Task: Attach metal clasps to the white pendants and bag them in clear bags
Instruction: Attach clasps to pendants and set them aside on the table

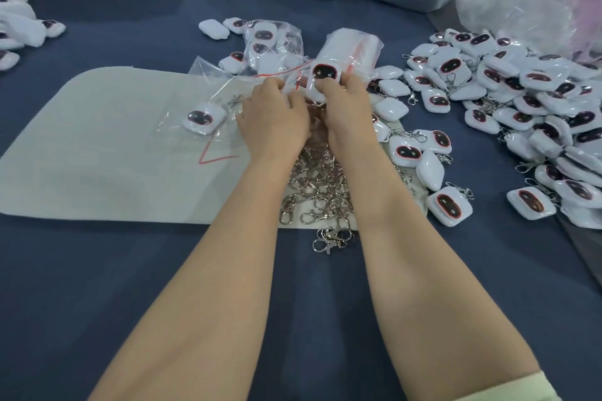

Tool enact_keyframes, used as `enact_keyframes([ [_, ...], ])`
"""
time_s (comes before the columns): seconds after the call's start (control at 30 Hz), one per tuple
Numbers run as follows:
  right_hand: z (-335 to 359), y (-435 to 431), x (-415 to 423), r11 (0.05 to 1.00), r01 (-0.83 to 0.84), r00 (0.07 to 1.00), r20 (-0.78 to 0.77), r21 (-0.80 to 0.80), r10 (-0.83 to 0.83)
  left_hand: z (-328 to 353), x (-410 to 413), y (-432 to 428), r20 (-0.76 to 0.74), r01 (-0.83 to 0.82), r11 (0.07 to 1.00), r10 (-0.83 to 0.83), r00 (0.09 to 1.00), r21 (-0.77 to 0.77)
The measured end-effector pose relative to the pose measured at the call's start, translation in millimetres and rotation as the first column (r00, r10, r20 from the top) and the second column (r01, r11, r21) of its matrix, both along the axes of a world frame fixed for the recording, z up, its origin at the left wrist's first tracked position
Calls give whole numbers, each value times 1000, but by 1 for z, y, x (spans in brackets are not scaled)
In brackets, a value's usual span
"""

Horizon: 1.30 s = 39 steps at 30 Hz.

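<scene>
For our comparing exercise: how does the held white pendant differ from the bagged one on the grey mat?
The right hand pinches one white plastic pendant raised; the other white pendant lies flat, untouched, inside a clear bag on the grey mat. Both have dark red-rimmed faces.

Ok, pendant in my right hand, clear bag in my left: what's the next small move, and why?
Probably slide the pendant into the clear bag. The right hand grips it right at the bag, whose edge the left hand pinches, and it looks not yet inside. One bagged pendant already lies on the mat.
</scene>
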State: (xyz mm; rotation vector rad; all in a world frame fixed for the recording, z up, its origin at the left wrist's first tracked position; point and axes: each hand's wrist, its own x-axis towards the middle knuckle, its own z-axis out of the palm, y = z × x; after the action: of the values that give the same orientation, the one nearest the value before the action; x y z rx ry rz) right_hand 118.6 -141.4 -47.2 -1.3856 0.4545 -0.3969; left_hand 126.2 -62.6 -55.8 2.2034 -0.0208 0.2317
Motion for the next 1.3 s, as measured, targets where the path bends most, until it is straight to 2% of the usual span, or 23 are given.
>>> enact_keyframes([
  [0.07,0,0,1,998,-30,999,21,55,29,0,2,-1,-7,4,1000,-4,1000,2],
  [0.5,-10,-3,4,989,-61,987,143,-131,80,2,5,-3,-28,-1,999,0,1000,-51],
  [0.77,-10,-1,7,987,-159,984,74,-14,160,3,5,-3,-40,-1,998,-1,999,-55],
  [0.93,-9,-2,5,979,-201,973,122,35,195,4,5,-3,-39,-5,998,2,999,-61],
  [1.13,-8,-2,4,970,-202,977,98,133,190,4,5,-3,-35,-5,998,3,999,-66],
  [1.3,-8,-2,3,975,-215,973,92,51,210,4,6,-3,-36,-10,997,7,999,-76],
])
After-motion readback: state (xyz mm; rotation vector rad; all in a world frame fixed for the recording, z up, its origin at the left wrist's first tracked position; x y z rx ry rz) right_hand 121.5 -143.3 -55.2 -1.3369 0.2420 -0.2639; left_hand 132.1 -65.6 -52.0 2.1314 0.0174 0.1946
